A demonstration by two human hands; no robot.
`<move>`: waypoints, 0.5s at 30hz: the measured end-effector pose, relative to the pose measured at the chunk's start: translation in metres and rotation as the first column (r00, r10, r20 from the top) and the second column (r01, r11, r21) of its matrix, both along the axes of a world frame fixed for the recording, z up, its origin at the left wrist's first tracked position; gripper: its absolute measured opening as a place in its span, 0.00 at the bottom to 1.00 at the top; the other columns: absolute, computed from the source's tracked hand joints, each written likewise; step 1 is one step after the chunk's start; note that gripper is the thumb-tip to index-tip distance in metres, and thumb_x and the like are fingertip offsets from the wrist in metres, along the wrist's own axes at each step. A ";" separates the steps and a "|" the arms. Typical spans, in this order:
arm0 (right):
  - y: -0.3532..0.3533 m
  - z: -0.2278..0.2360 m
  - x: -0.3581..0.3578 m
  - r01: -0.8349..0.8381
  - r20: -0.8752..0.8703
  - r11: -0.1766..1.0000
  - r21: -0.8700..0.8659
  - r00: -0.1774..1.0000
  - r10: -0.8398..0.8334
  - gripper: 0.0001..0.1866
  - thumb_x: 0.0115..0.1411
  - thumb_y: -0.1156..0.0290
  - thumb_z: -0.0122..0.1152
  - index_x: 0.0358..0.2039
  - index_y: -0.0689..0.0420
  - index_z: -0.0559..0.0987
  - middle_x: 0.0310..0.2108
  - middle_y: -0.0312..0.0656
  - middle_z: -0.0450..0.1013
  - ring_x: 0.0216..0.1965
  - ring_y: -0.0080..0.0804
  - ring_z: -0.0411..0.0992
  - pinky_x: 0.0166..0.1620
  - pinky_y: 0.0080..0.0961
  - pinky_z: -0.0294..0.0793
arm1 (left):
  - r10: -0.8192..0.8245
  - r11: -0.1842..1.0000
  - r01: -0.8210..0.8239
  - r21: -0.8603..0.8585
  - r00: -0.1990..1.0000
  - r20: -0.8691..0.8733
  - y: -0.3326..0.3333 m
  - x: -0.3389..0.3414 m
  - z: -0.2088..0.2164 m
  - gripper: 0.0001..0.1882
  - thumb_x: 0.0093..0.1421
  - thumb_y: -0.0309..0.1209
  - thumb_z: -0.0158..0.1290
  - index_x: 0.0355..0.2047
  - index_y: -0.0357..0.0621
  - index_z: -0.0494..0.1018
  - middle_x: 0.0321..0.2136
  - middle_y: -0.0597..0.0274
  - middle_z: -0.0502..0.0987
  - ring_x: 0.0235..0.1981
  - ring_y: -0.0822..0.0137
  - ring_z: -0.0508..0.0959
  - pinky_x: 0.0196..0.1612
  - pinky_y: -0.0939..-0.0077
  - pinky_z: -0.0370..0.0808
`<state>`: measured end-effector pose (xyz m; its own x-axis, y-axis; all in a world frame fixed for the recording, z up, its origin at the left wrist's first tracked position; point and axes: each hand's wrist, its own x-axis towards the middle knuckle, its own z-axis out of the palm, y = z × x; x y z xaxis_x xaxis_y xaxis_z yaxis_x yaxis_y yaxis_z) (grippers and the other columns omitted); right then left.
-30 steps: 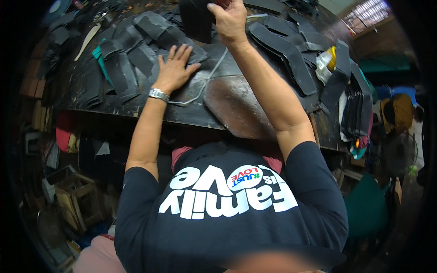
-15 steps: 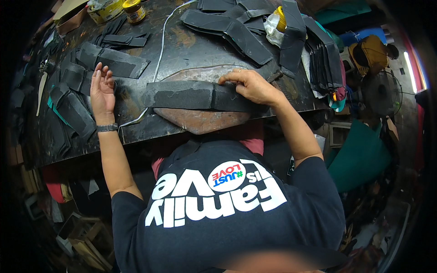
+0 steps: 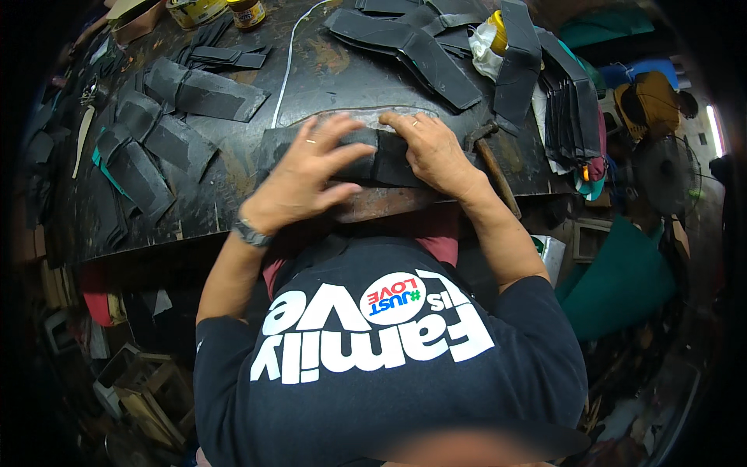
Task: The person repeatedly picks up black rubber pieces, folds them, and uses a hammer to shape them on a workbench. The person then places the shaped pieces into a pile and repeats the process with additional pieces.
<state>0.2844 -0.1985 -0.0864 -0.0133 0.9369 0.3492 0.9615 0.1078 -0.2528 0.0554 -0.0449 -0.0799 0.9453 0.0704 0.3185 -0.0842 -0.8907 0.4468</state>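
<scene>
A long black strip (image 3: 394, 162) with a seam or fold across it lies over a worn brown slab (image 3: 375, 204) at the table's near edge. My right hand (image 3: 438, 153) is bent over the strip's right part, fingertips at its far edge, holding it. Above the strip's left part is my left hand (image 3: 311, 171), smeared by motion, its fingers apart and nothing in them. Whether it touches the strip I cannot tell. It covers much of the strip's middle. A hammer (image 3: 496, 169) with a wooden handle rests just right of my right hand.
Similar black pieces (image 3: 152, 144) lie in loose piles at the left. More black pieces (image 3: 412, 54) are stacked at the far side and right. A white cord (image 3: 289, 62) runs across the dark table (image 3: 226, 167). A yellow jar (image 3: 247, 12) stands at the back.
My left hand has swung right from beside the left piles to over the strip. My right hand stays on the strip. The hammer shows more fully now.
</scene>
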 end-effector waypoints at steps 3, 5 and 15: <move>-0.002 0.003 0.003 -0.017 -0.053 0.999 -0.035 0.998 0.016 0.31 0.54 0.83 0.59 0.60 0.52 0.72 0.39 0.47 0.76 0.42 0.48 0.74 0.47 0.42 0.73 | -0.016 0.999 0.019 0.045 0.998 -0.053 -0.017 0.020 -0.012 0.35 0.59 0.43 0.63 0.66 0.53 0.67 0.71 0.53 0.59 0.74 0.51 0.56 0.72 0.38 0.50; -0.004 0.006 0.009 -0.011 -0.112 0.994 -0.107 0.994 -0.001 0.31 0.54 0.83 0.60 0.60 0.53 0.71 0.40 0.48 0.76 0.44 0.49 0.75 0.48 0.42 0.74 | -0.008 0.998 0.015 0.057 0.993 -0.122 -0.020 0.023 -0.019 0.36 0.62 0.49 0.59 0.68 0.55 0.65 0.72 0.53 0.57 0.74 0.52 0.56 0.72 0.39 0.50; 0.066 -0.006 0.108 0.368 -0.087 0.921 0.126 0.929 -0.359 0.57 0.44 0.48 0.81 0.71 0.49 0.60 0.64 0.58 0.66 0.66 0.60 0.63 0.65 0.48 0.67 | 0.099 0.975 -0.062 0.215 0.981 -0.169 -0.028 0.018 -0.029 0.39 0.65 0.58 0.51 0.71 0.56 0.60 0.73 0.58 0.57 0.74 0.57 0.55 0.74 0.40 0.44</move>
<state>0.3927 -0.1326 -0.0927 0.3447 0.8160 0.4641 0.9241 -0.2082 -0.3203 0.0733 -0.0727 -0.1091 0.9819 0.0986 0.1618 0.0554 -0.9659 0.2528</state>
